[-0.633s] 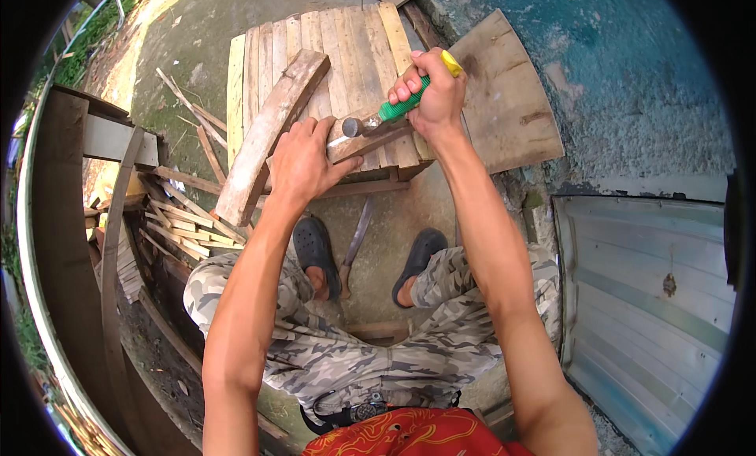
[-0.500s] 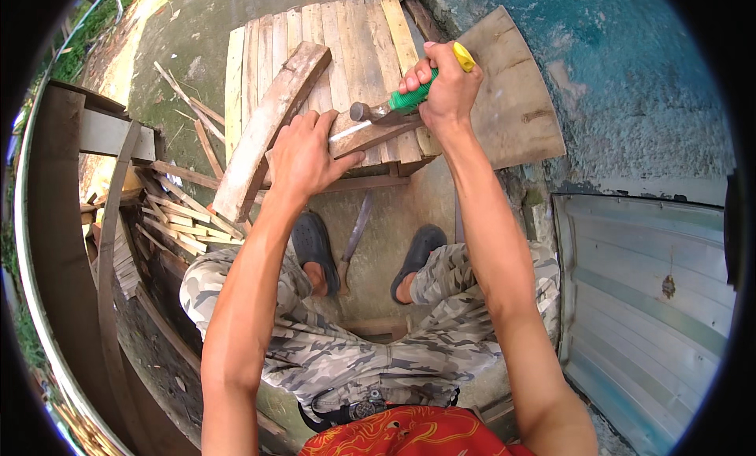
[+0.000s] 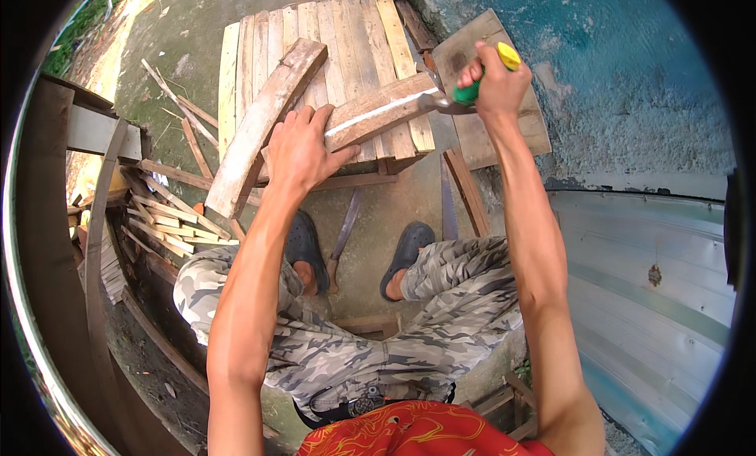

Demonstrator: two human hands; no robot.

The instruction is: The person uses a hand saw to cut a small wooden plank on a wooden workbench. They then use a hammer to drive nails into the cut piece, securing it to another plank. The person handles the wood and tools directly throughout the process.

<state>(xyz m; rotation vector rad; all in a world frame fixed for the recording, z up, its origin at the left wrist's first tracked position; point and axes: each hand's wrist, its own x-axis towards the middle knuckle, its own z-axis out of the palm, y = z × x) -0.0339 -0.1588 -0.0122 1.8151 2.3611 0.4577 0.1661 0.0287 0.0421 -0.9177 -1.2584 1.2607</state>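
Note:
My right hand [image 3: 504, 84] grips a hammer [image 3: 466, 95] by its green handle, whose yellow end shows above the fist. The hammer's metal head is at the right end of a short wooden block [image 3: 386, 113] with a white stripe along one edge. Whether it touches the wood I cannot tell. My left hand [image 3: 301, 150] holds the block's left end down, fingers over its top and thumb along the near side. Under that block is a slatted wooden bench [image 3: 346, 54]. A longer timber [image 3: 268, 125] slants across the bench just left of my left hand.
A machete-like blade [image 3: 344, 234] lies between my feet, with a saw blade [image 3: 448, 204] and a wood strip [image 3: 466, 190] right of them. Split sticks [image 3: 169, 224] are piled at the left. A plywood board [image 3: 504, 117] leans by the blue wall [image 3: 614, 86]; a metal door [image 3: 630, 298] stands at right.
My right hand has carried the hammer rightward, from over the middle of the block to its right end. More of the white stripe shows. My left hand stays on the block.

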